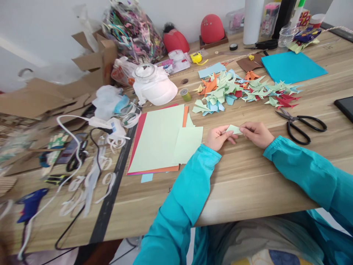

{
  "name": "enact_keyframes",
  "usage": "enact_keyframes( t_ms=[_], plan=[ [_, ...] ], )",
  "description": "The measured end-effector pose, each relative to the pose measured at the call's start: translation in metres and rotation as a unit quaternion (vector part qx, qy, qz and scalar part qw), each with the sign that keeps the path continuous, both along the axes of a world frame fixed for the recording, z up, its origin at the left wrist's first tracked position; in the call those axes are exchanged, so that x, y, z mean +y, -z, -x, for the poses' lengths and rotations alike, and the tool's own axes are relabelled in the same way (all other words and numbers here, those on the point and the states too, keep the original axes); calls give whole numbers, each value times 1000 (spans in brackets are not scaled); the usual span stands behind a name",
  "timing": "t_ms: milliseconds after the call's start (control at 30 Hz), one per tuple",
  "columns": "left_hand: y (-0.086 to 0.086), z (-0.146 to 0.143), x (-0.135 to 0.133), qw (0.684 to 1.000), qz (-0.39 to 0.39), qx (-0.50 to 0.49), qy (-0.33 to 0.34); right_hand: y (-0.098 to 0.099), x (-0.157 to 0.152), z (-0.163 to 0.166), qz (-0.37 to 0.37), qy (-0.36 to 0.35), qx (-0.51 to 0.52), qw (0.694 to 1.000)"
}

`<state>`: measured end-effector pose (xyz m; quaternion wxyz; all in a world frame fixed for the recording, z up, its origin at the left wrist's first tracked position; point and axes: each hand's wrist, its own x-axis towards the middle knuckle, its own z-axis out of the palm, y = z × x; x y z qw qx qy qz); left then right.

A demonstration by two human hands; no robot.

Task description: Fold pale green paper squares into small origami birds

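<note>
Both my hands pinch a small folded piece of pale green paper [234,129] just above the wooden table [248,184]. My left hand [219,137] grips its left end with closed fingers. My right hand [257,134] grips its right end, fingers pressed together. Both arms wear teal sleeves. Left of my hands lies a stack of coloured paper sheets [160,141], pale green on top with red and orange beneath. Beyond my hands is a heap of folded paper shapes [242,92] in green, orange, red and blue.
Black scissors [302,125] lie right of my right hand. A teal sheet [292,66] and a second pair of scissors [263,45] sit at the back right. A dark tablet [346,107] is at the right edge. White cap [156,88], cables, cardboard and a blue glue gun [30,204] clutter the left.
</note>
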<state>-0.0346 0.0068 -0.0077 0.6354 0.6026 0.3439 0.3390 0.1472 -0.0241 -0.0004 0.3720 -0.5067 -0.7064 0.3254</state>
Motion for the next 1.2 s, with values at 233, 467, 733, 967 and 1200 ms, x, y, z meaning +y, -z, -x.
enact_keyframes(
  t_ms=[233, 467, 733, 967, 1200],
  plan=[
    [1, 1, 3, 997, -9, -44, -66, -3, 1, -2, 57, -8, 46, 997],
    [2, -1, -2, 995, -24, -24, -98, -4, 2, -3, 1, -26, 1, 1000],
    [5, -1, -3, 995, -75, 19, -64, 3, -3, 3, -106, -77, -108, 986],
    [8, -2, -4, 994, -71, 15, -79, 7, -5, 3, -177, -68, -173, 966],
    [4, -2, -6, 990, -104, 48, -85, 9, -5, 3, -190, -75, -179, 963]
  ],
)
